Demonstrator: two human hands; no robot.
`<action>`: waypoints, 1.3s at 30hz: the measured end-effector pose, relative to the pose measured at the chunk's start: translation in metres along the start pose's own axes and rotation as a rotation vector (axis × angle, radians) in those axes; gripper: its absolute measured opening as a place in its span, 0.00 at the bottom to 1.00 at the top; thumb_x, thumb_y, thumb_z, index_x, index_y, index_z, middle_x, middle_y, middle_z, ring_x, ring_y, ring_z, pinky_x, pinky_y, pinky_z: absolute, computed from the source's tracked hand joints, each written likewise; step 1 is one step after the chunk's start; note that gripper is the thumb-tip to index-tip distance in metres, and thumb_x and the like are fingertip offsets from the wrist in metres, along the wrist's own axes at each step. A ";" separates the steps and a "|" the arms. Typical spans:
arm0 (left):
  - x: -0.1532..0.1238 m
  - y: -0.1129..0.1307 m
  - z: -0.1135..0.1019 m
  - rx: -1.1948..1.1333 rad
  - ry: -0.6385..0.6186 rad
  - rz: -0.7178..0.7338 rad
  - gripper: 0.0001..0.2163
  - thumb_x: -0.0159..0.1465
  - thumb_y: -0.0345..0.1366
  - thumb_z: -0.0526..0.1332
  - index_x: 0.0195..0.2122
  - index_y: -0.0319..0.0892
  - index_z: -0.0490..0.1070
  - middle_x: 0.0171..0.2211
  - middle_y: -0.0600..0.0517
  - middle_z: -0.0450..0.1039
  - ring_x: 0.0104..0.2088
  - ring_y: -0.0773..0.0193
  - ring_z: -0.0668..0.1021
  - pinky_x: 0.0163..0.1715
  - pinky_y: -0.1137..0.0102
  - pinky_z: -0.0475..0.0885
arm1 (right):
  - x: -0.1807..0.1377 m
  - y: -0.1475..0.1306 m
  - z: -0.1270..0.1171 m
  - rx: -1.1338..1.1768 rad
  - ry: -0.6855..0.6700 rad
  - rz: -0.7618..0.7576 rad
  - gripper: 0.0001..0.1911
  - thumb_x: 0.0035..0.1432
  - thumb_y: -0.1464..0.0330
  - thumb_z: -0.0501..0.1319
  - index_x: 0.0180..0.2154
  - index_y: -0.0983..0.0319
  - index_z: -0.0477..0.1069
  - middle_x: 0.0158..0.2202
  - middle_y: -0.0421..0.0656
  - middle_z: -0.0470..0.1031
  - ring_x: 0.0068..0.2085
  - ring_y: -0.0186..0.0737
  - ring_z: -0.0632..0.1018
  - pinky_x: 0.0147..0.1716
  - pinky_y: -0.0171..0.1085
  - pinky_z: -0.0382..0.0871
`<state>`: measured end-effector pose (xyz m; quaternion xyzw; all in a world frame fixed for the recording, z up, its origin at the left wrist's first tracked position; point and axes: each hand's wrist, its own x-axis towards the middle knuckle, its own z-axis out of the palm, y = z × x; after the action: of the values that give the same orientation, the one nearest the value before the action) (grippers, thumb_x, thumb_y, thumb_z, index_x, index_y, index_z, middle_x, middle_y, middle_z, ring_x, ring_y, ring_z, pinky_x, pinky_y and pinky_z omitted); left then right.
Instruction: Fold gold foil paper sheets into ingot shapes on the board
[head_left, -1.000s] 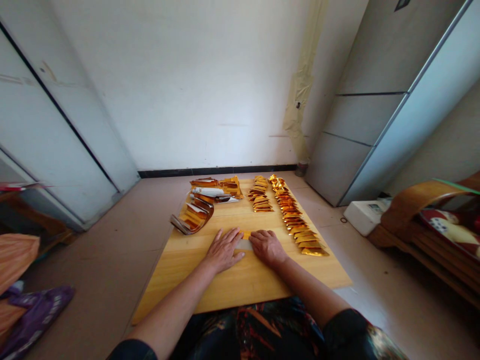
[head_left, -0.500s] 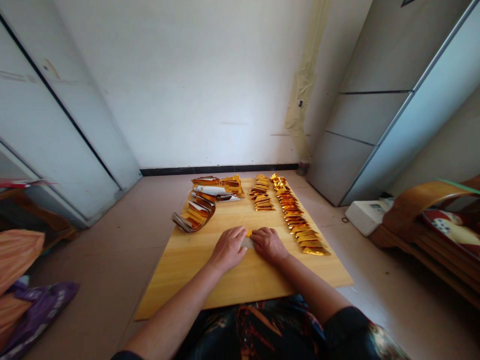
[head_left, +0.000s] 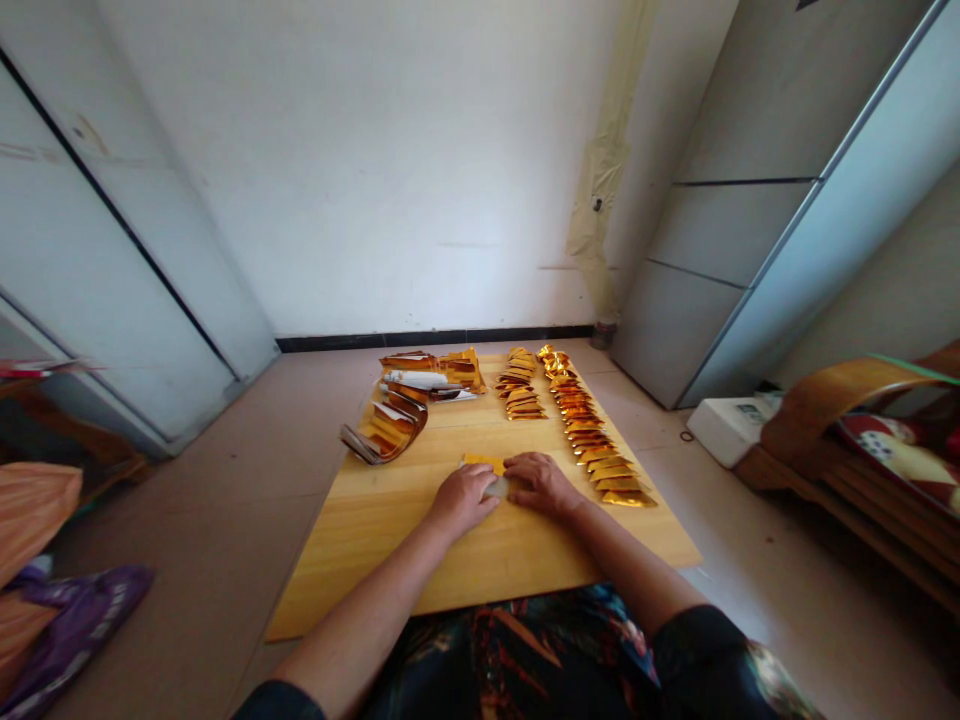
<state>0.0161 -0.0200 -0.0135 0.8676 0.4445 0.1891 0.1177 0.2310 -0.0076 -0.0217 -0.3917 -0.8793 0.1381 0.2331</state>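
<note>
A small sheet of gold foil paper (head_left: 484,462), its greyish underside partly showing, lies on the wooden board (head_left: 360,560) between my hands. My left hand (head_left: 466,498) has its fingers pressed together on the near left part of the sheet. On the sheet's right edge, the curled fingers of my right hand (head_left: 544,484) bear down. Both palms hide part of the paper. Folded gold foil pieces (head_left: 589,430) stand in a long overlapping row at the board's right side, with a shorter row (head_left: 521,385) beside it.
Loose stacks of gold foil sheets (head_left: 388,430) lie at the board's far left, near a white roll-like packet (head_left: 416,380). A grey refrigerator (head_left: 697,240) stands at the right. A wooden seat (head_left: 810,440) and a white box (head_left: 724,430) are below it. Bags (head_left: 82,620) sit at lower left.
My left hand has slid back toward me, baring more of the sheet's gold far edge. My right hand stays at the right edge, its fingers slightly shifted. The view has shifted slightly.
</note>
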 end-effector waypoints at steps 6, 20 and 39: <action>0.000 0.005 -0.003 -0.004 0.016 -0.021 0.11 0.56 0.34 0.61 0.41 0.44 0.73 0.47 0.48 0.74 0.47 0.60 0.75 0.50 0.65 0.69 | 0.003 -0.002 0.006 -0.034 0.044 -0.001 0.14 0.54 0.65 0.63 0.44 0.57 0.73 0.47 0.44 0.74 0.49 0.42 0.71 0.49 0.42 0.60; 0.001 0.012 -0.002 0.030 0.091 -0.028 0.06 0.59 0.29 0.58 0.36 0.43 0.72 0.40 0.50 0.76 0.41 0.62 0.76 0.43 0.66 0.70 | 0.007 -0.007 0.002 -0.056 0.033 0.042 0.11 0.54 0.62 0.63 0.40 0.56 0.74 0.45 0.42 0.75 0.47 0.40 0.72 0.48 0.41 0.59; 0.003 0.016 0.004 -0.023 0.191 -0.090 0.07 0.62 0.28 0.53 0.31 0.42 0.69 0.36 0.48 0.75 0.40 0.61 0.74 0.43 0.65 0.68 | 0.018 -0.019 0.008 -0.063 0.098 0.245 0.06 0.58 0.69 0.58 0.32 0.60 0.73 0.40 0.41 0.77 0.42 0.38 0.72 0.44 0.36 0.59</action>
<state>0.0311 -0.0273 -0.0107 0.8233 0.4901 0.2705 0.0933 0.2044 -0.0065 -0.0153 -0.5097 -0.8163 0.1186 0.2446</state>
